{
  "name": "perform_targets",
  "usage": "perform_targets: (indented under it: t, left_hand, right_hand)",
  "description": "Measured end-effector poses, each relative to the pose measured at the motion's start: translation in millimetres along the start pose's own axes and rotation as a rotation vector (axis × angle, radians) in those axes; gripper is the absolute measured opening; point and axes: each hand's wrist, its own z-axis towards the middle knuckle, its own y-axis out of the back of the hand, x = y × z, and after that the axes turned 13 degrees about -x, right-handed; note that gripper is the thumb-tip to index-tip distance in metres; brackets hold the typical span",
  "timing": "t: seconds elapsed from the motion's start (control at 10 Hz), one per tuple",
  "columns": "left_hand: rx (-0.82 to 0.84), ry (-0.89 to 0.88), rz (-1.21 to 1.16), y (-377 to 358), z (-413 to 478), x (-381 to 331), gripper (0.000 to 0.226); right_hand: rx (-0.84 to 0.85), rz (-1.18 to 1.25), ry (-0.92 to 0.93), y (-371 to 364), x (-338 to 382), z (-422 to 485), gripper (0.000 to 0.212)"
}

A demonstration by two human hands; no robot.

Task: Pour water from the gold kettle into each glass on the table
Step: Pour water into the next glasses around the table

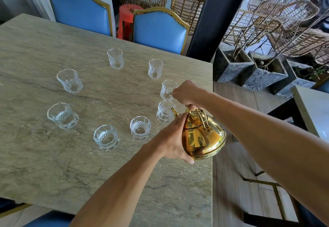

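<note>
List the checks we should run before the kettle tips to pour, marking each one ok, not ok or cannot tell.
1. Grip of the right hand on the handle of the kettle: ok, fingers curled round it.
2. The left hand steadying the kettle's body: ok, cupped round its side.
3. The spout at the nearest glass: ok, tip by its rim.
4. All eight glasses upright: ok.
5. The lid seated: ok, it sits closed.
6. Water inside the kettle: cannot tell, the lid hides it.
</note>
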Motion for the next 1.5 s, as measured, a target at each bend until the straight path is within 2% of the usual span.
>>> perform_targets:
  t: [0.2, 0.9, 1.3, 1.5]
  left_hand:
    - [-0.010, -0.002, 0.016, -0.6, 0.4, 1.0, 0.165]
    - [-0.004, -0.012, 0.023, -3.4, -2.0, -3.2, 0.166]
    - [-0.003, 0.002, 0.011, -6.2, -4.9, -6.8, 0.157]
    - [-0.024, 0.001, 0.012, -6.5, -7.6, -6.2, 0.164]
  right_hand:
    - [-0.077, 0.177, 0.020, 9.8, 3.2, -17.0, 0.031]
    - [-0.060, 0.234, 0.012, 13.4, 0.1, -24.3, 0.032]
    - [-0.052, 0.216, 0.021, 15.6, 0.8, -31.1, 0.031]
    - [-0.052, 0.206, 0.030, 15.0, 1.5, -33.4, 0.030]
